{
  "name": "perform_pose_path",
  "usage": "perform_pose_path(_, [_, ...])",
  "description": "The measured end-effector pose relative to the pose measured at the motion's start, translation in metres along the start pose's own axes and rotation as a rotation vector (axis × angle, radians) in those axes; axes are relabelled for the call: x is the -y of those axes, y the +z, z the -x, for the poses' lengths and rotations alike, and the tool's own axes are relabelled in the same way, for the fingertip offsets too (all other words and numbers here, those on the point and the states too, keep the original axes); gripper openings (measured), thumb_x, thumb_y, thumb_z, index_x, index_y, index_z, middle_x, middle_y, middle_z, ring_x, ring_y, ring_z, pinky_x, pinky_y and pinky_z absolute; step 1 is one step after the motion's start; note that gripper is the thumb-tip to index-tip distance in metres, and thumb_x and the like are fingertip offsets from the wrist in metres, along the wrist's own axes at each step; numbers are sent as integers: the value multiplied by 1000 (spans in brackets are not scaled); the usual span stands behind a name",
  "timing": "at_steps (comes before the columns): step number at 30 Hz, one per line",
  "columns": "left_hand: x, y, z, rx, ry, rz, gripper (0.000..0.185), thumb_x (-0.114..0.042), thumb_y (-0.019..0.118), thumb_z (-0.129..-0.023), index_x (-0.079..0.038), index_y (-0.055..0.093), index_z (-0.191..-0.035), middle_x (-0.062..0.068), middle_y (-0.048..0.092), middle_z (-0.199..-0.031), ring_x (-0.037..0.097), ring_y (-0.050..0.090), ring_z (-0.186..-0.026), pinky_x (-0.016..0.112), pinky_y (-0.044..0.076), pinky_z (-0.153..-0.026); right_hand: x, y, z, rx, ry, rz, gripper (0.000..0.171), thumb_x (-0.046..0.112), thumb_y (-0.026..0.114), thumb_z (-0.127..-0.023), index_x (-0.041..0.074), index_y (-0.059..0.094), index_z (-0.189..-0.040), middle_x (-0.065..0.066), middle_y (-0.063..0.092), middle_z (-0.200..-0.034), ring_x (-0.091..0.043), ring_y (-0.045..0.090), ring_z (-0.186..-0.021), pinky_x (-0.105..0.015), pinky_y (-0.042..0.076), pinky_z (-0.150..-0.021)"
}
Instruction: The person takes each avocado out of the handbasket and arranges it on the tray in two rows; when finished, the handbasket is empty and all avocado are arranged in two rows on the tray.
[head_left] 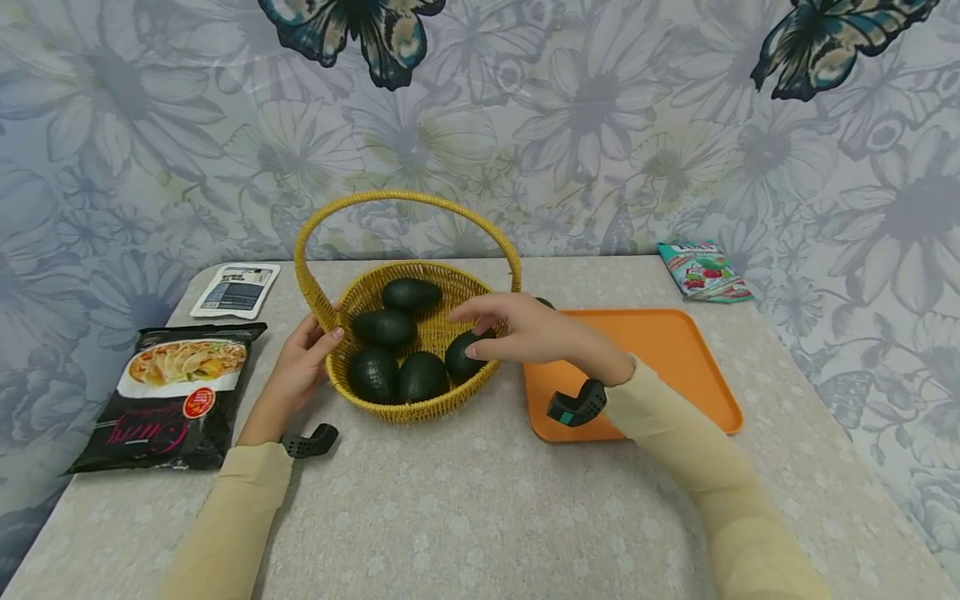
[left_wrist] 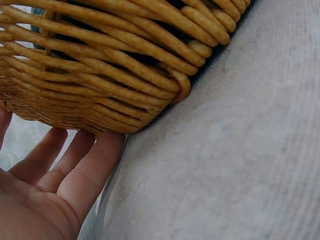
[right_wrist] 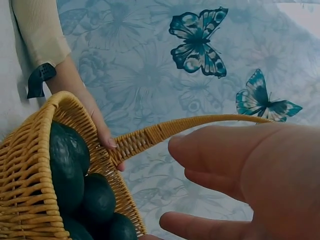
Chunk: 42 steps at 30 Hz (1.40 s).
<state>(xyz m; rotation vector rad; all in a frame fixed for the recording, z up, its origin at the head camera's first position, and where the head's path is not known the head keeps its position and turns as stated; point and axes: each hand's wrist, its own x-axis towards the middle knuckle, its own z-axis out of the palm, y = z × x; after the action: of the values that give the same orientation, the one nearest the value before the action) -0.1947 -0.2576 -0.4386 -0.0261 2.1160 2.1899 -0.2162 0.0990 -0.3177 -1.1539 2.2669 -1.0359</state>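
Note:
A yellow wicker basket with a tall arched handle stands mid-table, holding several dark green avocados. My left hand grips its left side near the foot of the handle, thumb at the rim. In the left wrist view, the fingers press against the woven wall from outside. Over the basket's right rim hovers my right hand, fingers loosely bent and holding nothing, above the rightmost avocado. The right wrist view shows this hand beside the handle, with avocados lower in the basket.
Right of the basket lies an orange tray, partly covered by my right forearm. A dark rounded thing shows behind the right hand. A black noodle packet and a white labelled pack lie left; a green snack bag lies back right.

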Motion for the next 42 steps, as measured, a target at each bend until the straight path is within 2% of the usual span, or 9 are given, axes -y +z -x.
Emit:
perform_pose_path(5, [-1,1,0,-5,3,-22,59,-25,56,-106,-18,32,-159,-2,45,-140,2,54,-114,16,55,-85,-3,2,-14,27,45,55,46,19,66,-99,15,57,-144,-7,57,-148,-28,60,-126,-42,52,-102])
perform_pose_path(10, [-1,0,1,-3,-7,-28,61,-26,56,-106,-20,30,-161,8,39,-150,3,52,-116,15,55,-86,-9,5,-26,72,66,66,47,17,66,-99,14,57,-144,-5,56,-149,-32,56,-131,-47,49,-107])
perform_pose_path(15, [-1,0,0,-7,-5,-35,60,-26,56,-106,-20,31,-160,12,36,-154,3,51,-118,14,54,-87,-14,7,-35,119,61,93,48,14,66,-98,10,55,-146,-6,55,-150,-35,52,-137,-47,45,-113])
perform_pose_path(25, [-1,1,1,-11,-7,-29,60,-24,55,-106,-20,30,-161,11,36,-153,5,50,-119,13,54,-87,-11,10,-49,240,58,298,41,0,64,-95,10,64,-134,-7,60,-143,-28,51,-139,-44,45,-113])
perform_pose_path(29, [-1,1,1,-19,-9,-40,59,-26,56,-106,-20,32,-160,8,39,-151,4,50,-118,13,54,-87,-9,10,-53,303,120,334,42,-5,62,-93,12,65,-132,-6,58,-143,-27,51,-137,-37,46,-103])
perform_pose_path(32, [-1,1,1,-25,-14,-41,59,-26,56,-106,-20,32,-159,5,40,-149,4,51,-118,14,54,-86,-11,12,-56,343,169,356,45,-9,59,-91,15,65,-129,-5,59,-140,-25,56,-116,-32,43,-82])
perform_pose_path(34, [-1,1,1,-25,-14,-39,59,-26,56,-106,-20,32,-160,6,40,-150,4,51,-118,14,54,-86,-13,13,-58,362,191,365,45,-11,58,-90,17,65,-126,-3,60,-137,-23,53,-103,-31,39,-75])
perform_pose_path(36, [-1,1,0,-21,-18,-41,60,-27,56,-106,-20,31,-160,10,37,-153,5,50,-119,14,54,-86,-16,14,-60,375,204,364,45,-13,58,-89,18,65,-122,-2,62,-132,-23,48,-95,-30,37,-72])
perform_pose_path(42, [0,0,0,-10,-21,-44,62,-27,56,-106,-22,29,-161,15,32,-157,5,50,-119,14,54,-86,-21,17,-64,390,213,342,42,-14,58,-88,20,65,-113,0,63,-123,-21,47,-95,-30,38,-76])
